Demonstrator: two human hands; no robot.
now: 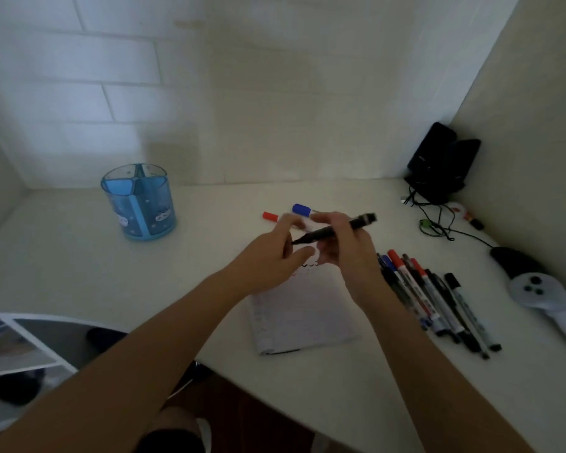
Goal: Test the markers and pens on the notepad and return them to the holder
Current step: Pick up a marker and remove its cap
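Note:
My right hand (343, 246) grips a black marker (335, 229) above the white notepad (303, 313), its bare tip pointing left and its cap stuck on the back end. My left hand (275, 256) hovers just left of the tip with fingers loosely spread, holding nothing. Small scribbles show at the notepad's top edge. A red-capped marker (270, 216) and a blue-capped marker (302, 209) lie on the desk behind my hands. Several markers and pens (432, 295) lie in a row to the right of the notepad. The blue translucent holder (139, 202) stands at the back left, with nothing visible inside.
A black speaker (441, 161) with trailing cables stands in the back right corner. A black and grey controller (530, 279) lies at the right edge. The white desk (79, 273) meets walls at the back, left and right. Printed photos (13, 344) sit at lower left.

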